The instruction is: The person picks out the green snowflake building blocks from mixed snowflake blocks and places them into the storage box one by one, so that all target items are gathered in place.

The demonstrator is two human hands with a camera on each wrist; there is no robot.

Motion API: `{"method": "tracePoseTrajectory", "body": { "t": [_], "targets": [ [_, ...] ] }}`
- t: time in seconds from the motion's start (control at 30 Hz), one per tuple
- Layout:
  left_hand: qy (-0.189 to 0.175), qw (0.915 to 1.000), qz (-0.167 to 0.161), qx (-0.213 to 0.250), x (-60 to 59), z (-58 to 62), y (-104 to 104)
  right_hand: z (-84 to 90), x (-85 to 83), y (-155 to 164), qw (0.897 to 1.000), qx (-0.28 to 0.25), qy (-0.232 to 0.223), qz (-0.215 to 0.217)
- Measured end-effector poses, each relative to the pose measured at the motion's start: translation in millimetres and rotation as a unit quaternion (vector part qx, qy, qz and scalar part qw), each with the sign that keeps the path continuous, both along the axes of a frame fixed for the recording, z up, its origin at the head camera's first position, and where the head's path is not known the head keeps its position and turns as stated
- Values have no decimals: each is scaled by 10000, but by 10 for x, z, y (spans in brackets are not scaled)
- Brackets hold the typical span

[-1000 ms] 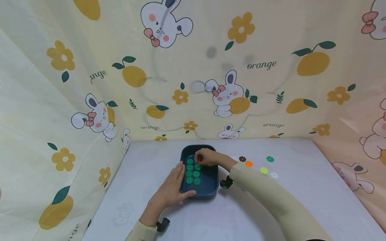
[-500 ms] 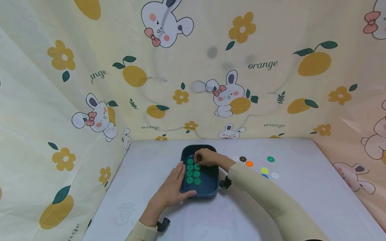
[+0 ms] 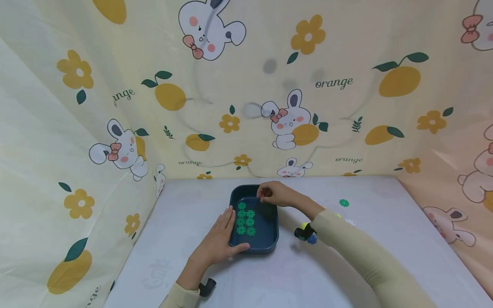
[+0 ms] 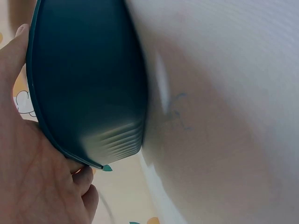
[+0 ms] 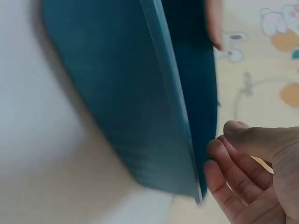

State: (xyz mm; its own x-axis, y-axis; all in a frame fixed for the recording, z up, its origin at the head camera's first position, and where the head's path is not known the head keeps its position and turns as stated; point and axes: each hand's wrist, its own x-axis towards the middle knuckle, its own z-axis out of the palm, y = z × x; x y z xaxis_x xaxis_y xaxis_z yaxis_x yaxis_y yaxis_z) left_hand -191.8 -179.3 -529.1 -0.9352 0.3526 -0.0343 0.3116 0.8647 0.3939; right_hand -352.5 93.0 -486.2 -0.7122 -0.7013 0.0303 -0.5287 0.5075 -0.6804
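Six green flower discs point(image 3: 245, 218) are lying in two rows inside the dark blue tray point(image 3: 269, 239) at table centre. The left hand point(image 3: 217, 244) is bracing the tray's left rim, fingers straight. The right hand point(image 3: 275, 194) is hovering over the far rim, fingers curled, apparently empty. One more green disc point(image 3: 344, 203) is lying on the table point(image 3: 185, 205), well apart to the right.

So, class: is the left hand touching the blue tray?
Touching. In the left wrist view the left hand lies against the blue tray rim, with no gap; the head view agrees.
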Motion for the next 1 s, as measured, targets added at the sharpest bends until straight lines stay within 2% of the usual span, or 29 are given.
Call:
{"method": "tracePoseTrajectory", "body": {
  "t": [0.17, 0.37, 0.57, 0.73, 1.0],
  "targets": [
    [-2, 10000, 84, -10, 11, -4, -2, 82, 31, 367, 9993, -231, 140, -276],
    [80, 9999, 51, -63, 12, -21, -4, 86, 61, 824, 9956, -56, 106, -928],
    [85, 9999, 9, -91, 15, -14, 0, -19, 87, 1303, 9878, 132, -62, -1551],
    [50, 10000, 17, -63, 15, -4, 1, -114, 106, 1686, 9798, 269, 21, -1983],
    [99, 9999, -4, -76, -2, -25, 9, -256, 175, 2190, 9697, 419, -9, -2408]
  ]
}}
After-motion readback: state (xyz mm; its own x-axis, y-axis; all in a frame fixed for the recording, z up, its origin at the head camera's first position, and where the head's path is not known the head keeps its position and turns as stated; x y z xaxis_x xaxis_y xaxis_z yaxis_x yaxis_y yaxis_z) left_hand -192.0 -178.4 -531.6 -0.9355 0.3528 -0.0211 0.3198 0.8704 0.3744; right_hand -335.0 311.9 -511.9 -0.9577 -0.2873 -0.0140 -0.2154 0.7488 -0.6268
